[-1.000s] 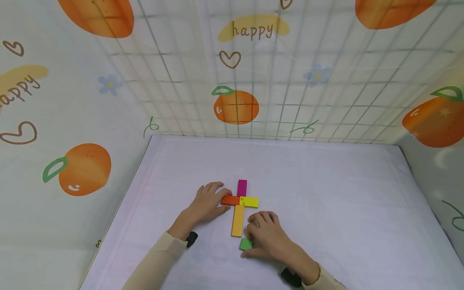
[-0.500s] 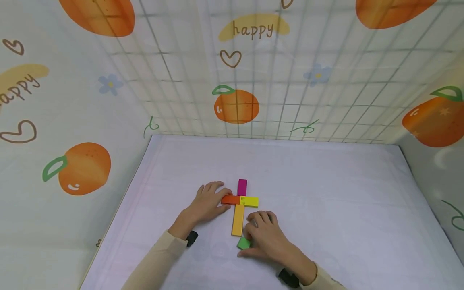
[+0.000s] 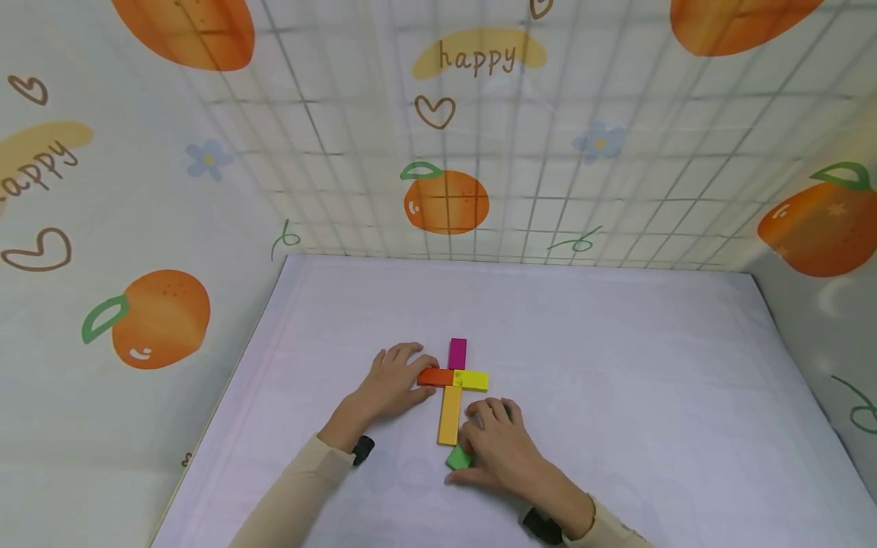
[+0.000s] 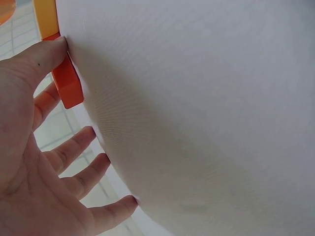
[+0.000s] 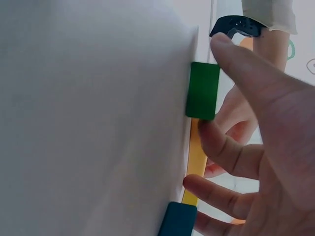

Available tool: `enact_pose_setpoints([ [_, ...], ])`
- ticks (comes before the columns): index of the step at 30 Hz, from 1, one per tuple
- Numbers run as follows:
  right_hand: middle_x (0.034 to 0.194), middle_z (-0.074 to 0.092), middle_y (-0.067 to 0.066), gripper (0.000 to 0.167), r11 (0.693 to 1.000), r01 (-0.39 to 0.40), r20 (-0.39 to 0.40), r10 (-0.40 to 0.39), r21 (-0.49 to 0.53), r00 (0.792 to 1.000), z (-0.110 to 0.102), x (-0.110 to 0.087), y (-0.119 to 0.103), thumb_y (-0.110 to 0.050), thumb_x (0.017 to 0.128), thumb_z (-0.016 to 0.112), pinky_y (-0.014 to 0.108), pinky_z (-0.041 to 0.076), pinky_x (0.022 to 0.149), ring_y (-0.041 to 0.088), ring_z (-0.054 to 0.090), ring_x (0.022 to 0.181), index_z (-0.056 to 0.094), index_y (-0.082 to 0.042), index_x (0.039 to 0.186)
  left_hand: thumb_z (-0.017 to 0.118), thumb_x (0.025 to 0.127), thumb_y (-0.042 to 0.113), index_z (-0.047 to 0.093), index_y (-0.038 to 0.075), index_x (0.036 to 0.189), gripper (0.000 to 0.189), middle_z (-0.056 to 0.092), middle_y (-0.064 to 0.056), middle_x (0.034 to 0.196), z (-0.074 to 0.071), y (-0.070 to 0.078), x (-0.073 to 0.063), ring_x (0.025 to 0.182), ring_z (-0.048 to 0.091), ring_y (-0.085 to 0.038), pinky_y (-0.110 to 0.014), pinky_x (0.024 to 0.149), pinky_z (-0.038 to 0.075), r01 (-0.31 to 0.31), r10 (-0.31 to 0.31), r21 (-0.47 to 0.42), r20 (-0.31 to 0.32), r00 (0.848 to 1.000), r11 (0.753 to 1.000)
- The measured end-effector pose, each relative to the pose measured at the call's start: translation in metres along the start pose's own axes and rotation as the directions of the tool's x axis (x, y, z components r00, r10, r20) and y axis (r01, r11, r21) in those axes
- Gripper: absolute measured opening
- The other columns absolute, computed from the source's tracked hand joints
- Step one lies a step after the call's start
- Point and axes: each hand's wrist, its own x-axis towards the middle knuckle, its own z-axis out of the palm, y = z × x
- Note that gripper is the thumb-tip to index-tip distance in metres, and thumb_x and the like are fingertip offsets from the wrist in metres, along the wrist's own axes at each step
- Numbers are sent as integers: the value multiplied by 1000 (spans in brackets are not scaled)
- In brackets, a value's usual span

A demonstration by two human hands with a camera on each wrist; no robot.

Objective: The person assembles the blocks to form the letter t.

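Note:
My left hand (image 3: 392, 380) pinches the left end of a red-orange block (image 3: 435, 377) between thumb and forefinger, its other fingers spread on the white surface. Beside that block lie a yellow block (image 3: 474, 380), a magenta block (image 3: 457, 354) pointing away and a long amber block (image 3: 449, 415) pointing nearer; together they make a cross. My right hand (image 3: 502, 449) is curled around a small green block (image 3: 457, 458) just below the amber one. In the right wrist view the forefinger touches one end of the green block (image 5: 203, 91), the thumb near the other. A teal block (image 5: 177, 220) sits by the outer fingers.
A white tabletop (image 3: 617, 365) spreads around the blocks, bounded by a printed cloth back wall (image 3: 342, 190) and side walls. Dark wrist bands (image 3: 541, 525) show below both hands. The amber block (image 5: 197, 152) passes behind the right fingers.
The right hand has slid slightly left, and the green block has shifted left and turned a little toward the amber block's lower end. The left hand stays in place.

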Motion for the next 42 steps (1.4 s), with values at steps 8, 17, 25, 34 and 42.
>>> enact_pose_setpoints([
  [8, 119, 55, 5, 53, 999, -31, 16, 32, -30, 999, 1, 2, -2, -77, 72, 70, 62, 34, 97, 30, 46, 113, 50, -29, 69, 69, 93, 46, 57, 31, 137, 48, 40, -8, 151, 0, 0, 0, 140, 31, -31, -63, 112, 24, -3, 3, -6, 0, 1000, 1000],
  [17, 119, 56, 6, 53, 998, -59, 16, 59, -25, 998, 0, 2, -5, -78, 71, 70, 62, 34, 97, 32, 46, 114, 50, -29, 67, 68, 93, 47, 57, 32, 137, 49, 40, -7, 151, 0, 1, 0, 140, 31, -30, -63, 112, 24, 10, -10, 2, 13, 1000, 1000],
  [25, 120, 55, 3, 51, 992, -124, -45, 124, 12, 991, -2, -1, 2, -78, 67, 73, 61, 34, 100, 29, 44, 120, 57, -31, 80, 69, 92, 45, 58, 31, 136, 47, 41, -8, 150, -2, 3, -1, 139, 32, -31, -64, 111, 24, 4, -4, -14, 3, 1000, 1000],
  [34, 120, 57, 7, 54, 981, -184, -173, 193, 65, 966, -7, -12, 12, -61, 72, 83, 60, 35, 98, 31, 49, 116, 64, -23, 105, 70, 92, 44, 58, 31, 136, 47, 42, -8, 150, -3, 5, -2, 139, 33, -32, -64, 111, 25, 4, -4, -8, -4, 1000, 1000],
  [42, 119, 58, 9, 57, 953, -289, -171, 300, 86, 939, -14, -18, 23, -51, 73, 86, 64, 38, 95, 33, 50, 114, 67, -16, 114, 70, 92, 44, 58, 31, 136, 47, 41, -8, 150, -3, 5, 0, 139, 32, -31, -63, 111, 26, 11, -11, -1, 2, 1000, 1000],
])
